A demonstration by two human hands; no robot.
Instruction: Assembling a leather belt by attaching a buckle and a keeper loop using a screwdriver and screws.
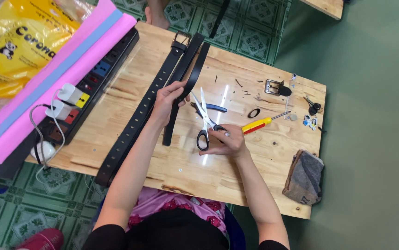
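My left hand grips a narrow black belt partway along its length, over a wooden table. A wider black belt with punched holes and a metal buckle lies beside it, running diagonally to the table's front left. My right hand holds black-handled scissors, blades parted and pointing away from me, right next to the narrow belt.
A red-and-yellow screwdriver, blue-handled pliers, a loose buckle, a black loop and keys lie right of the scissors. A folded cloth sits at the right edge. A power strip, pink foam sheets and a yellow bag are left.
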